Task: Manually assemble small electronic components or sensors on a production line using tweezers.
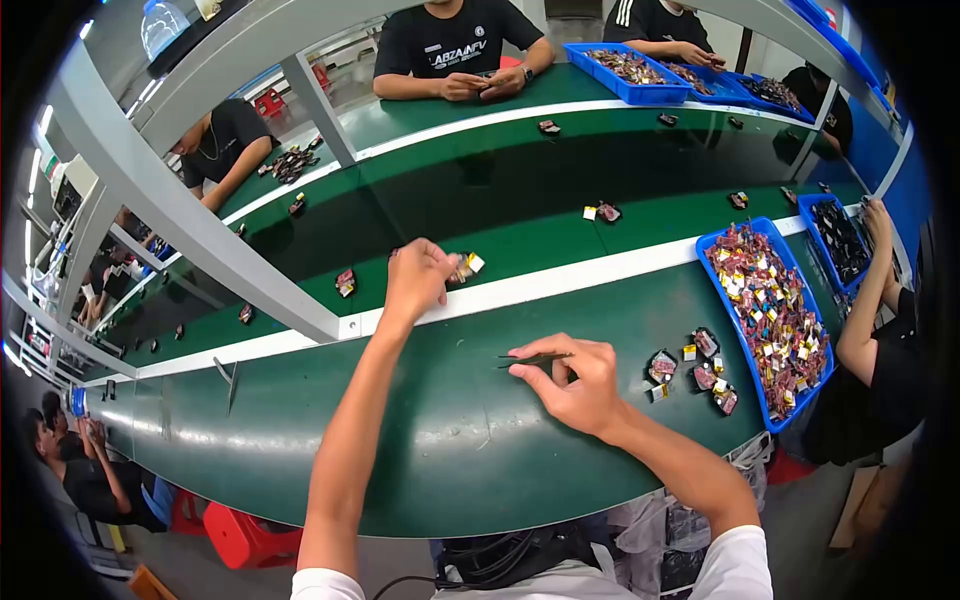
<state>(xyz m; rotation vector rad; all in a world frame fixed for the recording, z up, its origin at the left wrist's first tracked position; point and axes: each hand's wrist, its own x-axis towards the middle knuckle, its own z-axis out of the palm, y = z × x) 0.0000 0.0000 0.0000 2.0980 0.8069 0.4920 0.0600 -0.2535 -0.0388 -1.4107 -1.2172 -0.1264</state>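
My left hand [415, 278] is over the white rail along the dark green belt. Its fingers are pinched at a small part with a yellow-and-white tag [470, 266], partly hidden and blurred at the fingertips. Above the green worktop, my right hand [580, 388] grips dark tweezers [532, 360], whose tips point left, with nothing visible between them. Right of that hand, several small dark-and-reddish parts with yellow-and-white tags [662, 367] lie in a loose group on the worktop [430, 450].
A blue tray [708, 270] heaped with tagged parts stands at the right, with another blue tray of black parts [838, 240] beyond it. Spaced parts [346, 282] lie along the belt. A grey frame post [250, 270] rises at left. Co-workers sit across the belt and at both sides.
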